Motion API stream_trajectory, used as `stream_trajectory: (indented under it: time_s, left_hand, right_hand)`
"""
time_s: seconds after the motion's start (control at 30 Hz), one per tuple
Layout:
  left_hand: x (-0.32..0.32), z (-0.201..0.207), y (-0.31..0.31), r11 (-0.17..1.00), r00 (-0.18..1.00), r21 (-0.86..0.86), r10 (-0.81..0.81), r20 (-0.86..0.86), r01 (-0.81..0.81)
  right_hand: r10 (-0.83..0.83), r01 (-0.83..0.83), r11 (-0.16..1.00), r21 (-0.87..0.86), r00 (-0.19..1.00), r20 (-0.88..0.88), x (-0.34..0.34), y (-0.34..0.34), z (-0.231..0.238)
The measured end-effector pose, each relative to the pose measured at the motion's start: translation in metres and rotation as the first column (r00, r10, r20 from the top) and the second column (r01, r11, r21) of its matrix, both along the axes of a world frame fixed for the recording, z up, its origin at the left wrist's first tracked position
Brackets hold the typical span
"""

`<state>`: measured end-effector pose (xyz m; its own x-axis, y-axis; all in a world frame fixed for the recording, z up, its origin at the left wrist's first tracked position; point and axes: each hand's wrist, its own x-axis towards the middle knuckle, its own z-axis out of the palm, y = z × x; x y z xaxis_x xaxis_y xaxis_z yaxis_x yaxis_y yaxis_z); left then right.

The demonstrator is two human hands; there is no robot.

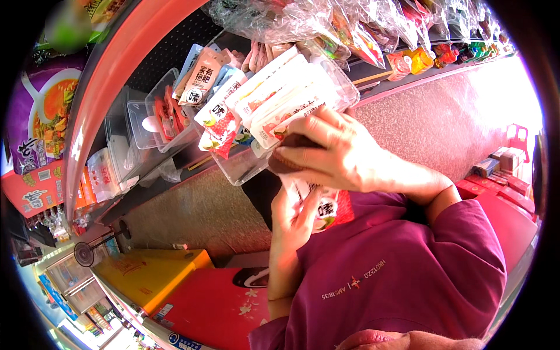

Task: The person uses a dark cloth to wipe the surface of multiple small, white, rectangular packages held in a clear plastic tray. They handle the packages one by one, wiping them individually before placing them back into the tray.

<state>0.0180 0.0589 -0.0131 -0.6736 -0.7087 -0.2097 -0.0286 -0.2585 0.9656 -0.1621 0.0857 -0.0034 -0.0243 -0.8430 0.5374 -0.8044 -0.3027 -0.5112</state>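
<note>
My left hand (293, 217) is closed around a white and red snack packet (335, 211) with a strawberry picture, held in front of my chest. Just above it, my right hand (344, 153) has its fingers bent at the near edge of a clear plastic bin (239, 169). Between those fingers is something dark that I cannot make out. White packets (286, 96) with red fruit pictures stand in a tilted row in the bin, partly covered by the right hand. At their left end, strawberry packets (219, 125) lean outward.
Beside the bin are pink and blue packets (201, 76) and a clear tub (166, 108) with red packets. Clear-wrapped bags (361, 29) crowd the shelf's far side. A red curved shelf edge (87, 111) rises at left. Below stand yellow (146, 274) and red (216, 306) chests.
</note>
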Motion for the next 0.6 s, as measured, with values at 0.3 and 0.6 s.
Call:
stream_trajectory:
  time_s: [0.3,0.6]
  left_hand:
    - [0.021,0.051,-0.067,0.622,0.915,-0.706,0.394,-0.092,-0.338]
    - [-0.086,0.015,-0.130,0.434,0.948,-0.864,0.066,0.313,0.255]
  right_hand:
    - [-0.282,0.328,0.943,-0.062,0.881,0.379,-0.074,0.007,-0.005]
    - [-0.388,0.394,0.919,0.023,0.890,0.238,-0.076,0.002,-0.038]
